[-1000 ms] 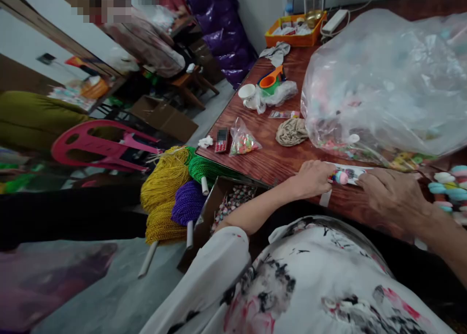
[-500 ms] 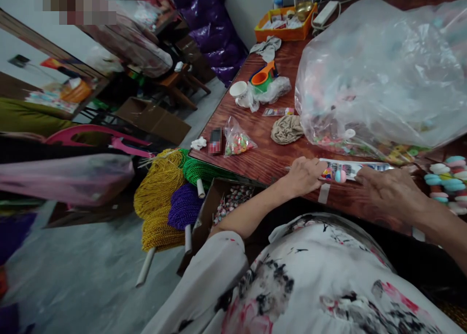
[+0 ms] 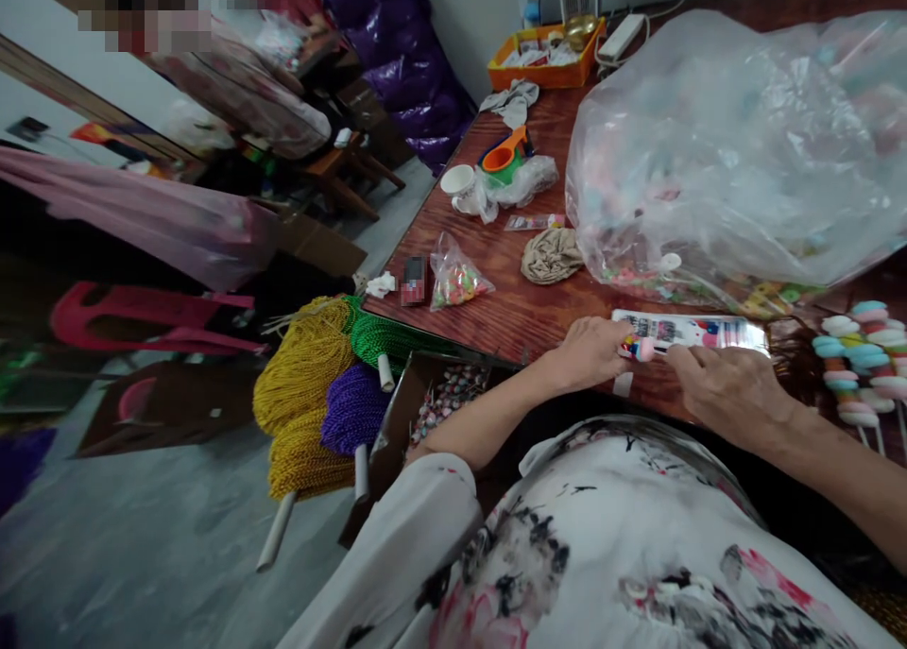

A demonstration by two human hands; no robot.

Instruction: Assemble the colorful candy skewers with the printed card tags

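Observation:
My left hand is closed at the left end of a long shiny printed wrapper near the table's front edge. From its fingers sticks out a short row of pastel pieces with a red and yellow bit, like the end of a skewer; the rest is hidden in the hand. My right hand is closed too, its fingertips at the wrapper's lower edge, just right of the pink piece. What those fingers pinch is hidden. Farther right lie several skewers of pastel discs on white sticks.
A big clear bag of pastel pieces covers the table's right side. A tan cloth bundle, a small bag of coloured pieces, a phone, a white cup and an orange tray stand about. Gold strands hang left.
My right hand has moved left and slightly down along the wrapper, uncovering more of its printed face. The blue piece is now out of sight. The view has shifted a little.

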